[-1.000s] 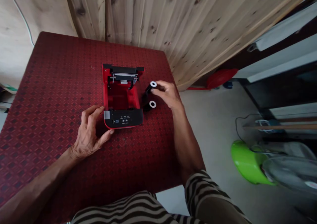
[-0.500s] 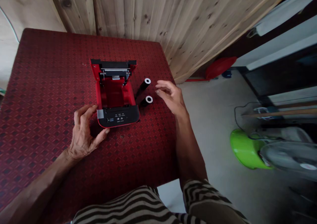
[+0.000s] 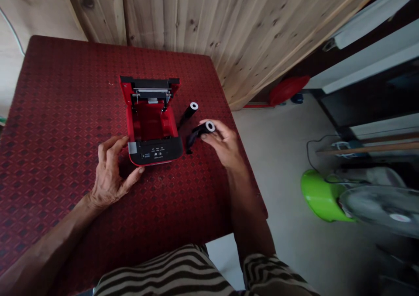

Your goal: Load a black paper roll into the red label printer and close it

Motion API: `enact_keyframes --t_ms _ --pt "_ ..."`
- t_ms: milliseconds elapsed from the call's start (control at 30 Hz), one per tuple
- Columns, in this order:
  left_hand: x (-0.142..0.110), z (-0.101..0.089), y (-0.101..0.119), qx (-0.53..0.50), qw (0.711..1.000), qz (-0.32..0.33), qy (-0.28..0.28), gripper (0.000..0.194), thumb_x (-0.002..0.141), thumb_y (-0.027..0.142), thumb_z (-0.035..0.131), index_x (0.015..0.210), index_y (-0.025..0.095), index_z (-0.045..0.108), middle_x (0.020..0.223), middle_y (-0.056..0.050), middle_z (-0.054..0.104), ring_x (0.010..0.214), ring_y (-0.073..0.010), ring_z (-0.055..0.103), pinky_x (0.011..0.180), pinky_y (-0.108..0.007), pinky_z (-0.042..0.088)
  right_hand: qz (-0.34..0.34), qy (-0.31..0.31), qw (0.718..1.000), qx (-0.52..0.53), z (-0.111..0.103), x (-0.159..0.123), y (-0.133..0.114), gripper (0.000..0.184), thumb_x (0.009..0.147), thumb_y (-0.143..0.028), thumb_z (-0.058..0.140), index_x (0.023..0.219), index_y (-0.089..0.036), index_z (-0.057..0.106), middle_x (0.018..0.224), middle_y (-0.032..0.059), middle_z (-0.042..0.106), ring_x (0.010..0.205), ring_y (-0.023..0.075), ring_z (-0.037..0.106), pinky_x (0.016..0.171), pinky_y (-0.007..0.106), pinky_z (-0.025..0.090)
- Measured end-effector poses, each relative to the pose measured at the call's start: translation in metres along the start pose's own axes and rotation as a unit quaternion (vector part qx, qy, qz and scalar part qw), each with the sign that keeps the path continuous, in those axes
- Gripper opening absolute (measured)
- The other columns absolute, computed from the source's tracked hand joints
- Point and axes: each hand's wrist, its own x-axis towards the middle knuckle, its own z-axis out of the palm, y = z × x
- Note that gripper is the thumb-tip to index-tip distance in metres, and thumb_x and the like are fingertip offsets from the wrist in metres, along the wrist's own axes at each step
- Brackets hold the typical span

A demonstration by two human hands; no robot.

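Observation:
A red and black printer point(image 3: 157, 151) stands on the table with its lid point(image 3: 151, 84) raised, its red inner bay bare. My left hand point(image 3: 109, 169) grips the near left corner: fingers against the left side, thumb at the front edge. To the right of the printer, my right hand point(image 3: 224, 143) is closed around a black roll point(image 3: 200, 131) with a white ring at its end. A dark loose strip hangs from this roll toward the table. Another black roll point(image 3: 189, 112), also with a white ring end, is just beyond it, close to the printer's right side.
The table point(image 3: 65, 112) has a red patterned cover and meets a wooden plank wall point(image 3: 196, 21) at the back. Past its right edge lie the floor, a green bucket point(image 3: 319, 195) and a fan point(image 3: 386, 208).
My right hand has moved left and closed on the nearer roll, which is now lifted and shifted right. My left hand stays at the printer's corner.

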Motion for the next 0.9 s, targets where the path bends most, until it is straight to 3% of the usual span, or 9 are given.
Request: enact_keyframes --t_ms 167,233,300,467,567,700,900 --pt "-0.001 0.001 -0.001 -0.005 1.0 0.005 -0.006 0.082 0.097 0.05 0.071 0.165 0.022 0.034 0.142 -0.02 0.055 0.131 -0.0368 0.055 0.108 -0.061 0.06 -0.059 -0.06 0.996 -0.034 -0.033 -0.021 -0.082 0.045 0.093 -0.059 0.073 0.131 -0.034 0.07 0.127 0.0059 0.076 0.117 0.0291 0.074 0.1 0.044 0.06" --pt "-0.001 0.002 -0.001 -0.007 1.0 0.007 -0.002 0.081 0.098 0.05 0.071 0.164 0.021 0.034 0.141 -0.021 0.055 0.131 -0.0373 0.055 0.107 -0.061 0.06 -0.08 -0.101 0.99 -0.063 -0.034 -0.019 -0.107 0.052 0.093 -0.065 0.071 0.135 -0.033 0.069 0.124 0.0071 0.076 0.117 0.0313 0.074 0.098 0.045 0.06" --pt "-0.002 0.003 0.0 -0.013 1.0 0.005 0.003 0.08 0.098 0.05 0.07 0.164 0.022 0.035 0.141 -0.021 0.056 0.132 -0.037 0.055 0.107 -0.06 0.06 -0.101 -0.144 0.98 -0.092 -0.026 -0.009 -0.12 0.052 0.093 -0.061 0.072 0.136 -0.032 0.068 0.123 0.0073 0.076 0.116 0.0313 0.073 0.1 0.046 0.059" --pt "-0.003 0.004 0.004 -0.017 1.0 0.0 0.002 0.077 0.1 0.051 0.067 0.163 0.021 0.034 0.141 -0.018 0.055 0.132 -0.0336 0.058 0.107 -0.054 0.06 -0.183 -0.217 0.935 -0.213 0.02 0.027 -0.122 0.028 0.095 -0.032 0.07 0.122 -0.025 0.07 0.122 0.0062 0.077 0.112 0.0268 0.072 0.104 0.044 0.056" --pt "-0.002 0.003 0.005 -0.022 1.0 -0.006 -0.005 0.075 0.102 0.052 0.064 0.162 0.02 0.034 0.142 -0.018 0.054 0.133 -0.0327 0.058 0.109 -0.053 0.059 -0.213 -0.237 0.9 -0.297 0.049 0.039 -0.124 0.029 0.095 -0.018 0.067 0.124 -0.022 0.07 0.127 0.0074 0.076 0.116 0.026 0.07 0.107 0.043 0.053" --pt "-0.003 0.003 0.005 -0.03 1.0 -0.004 -0.006 0.076 0.101 0.051 0.066 0.163 0.019 0.034 0.143 -0.019 0.054 0.133 -0.0326 0.057 0.11 -0.053 0.059 -0.184 -0.273 0.843 -0.424 0.073 0.045 -0.133 0.027 0.096 -0.01 0.063 0.121 -0.017 0.072 0.125 0.0125 0.076 0.121 0.0295 0.068 0.108 0.044 0.051" --pt "-0.003 0.004 0.005 -0.028 1.0 0.0 -0.004 0.077 0.101 0.051 0.066 0.163 0.018 0.033 0.143 -0.019 0.054 0.133 -0.0318 0.057 0.11 -0.051 0.059 -0.149 -0.275 0.78 -0.541 0.097 0.045 -0.142 0.031 0.099 -0.004 0.055 0.123 -0.012 0.072 0.114 0.0167 0.078 0.104 0.0298 0.074 0.089 0.04 0.053"
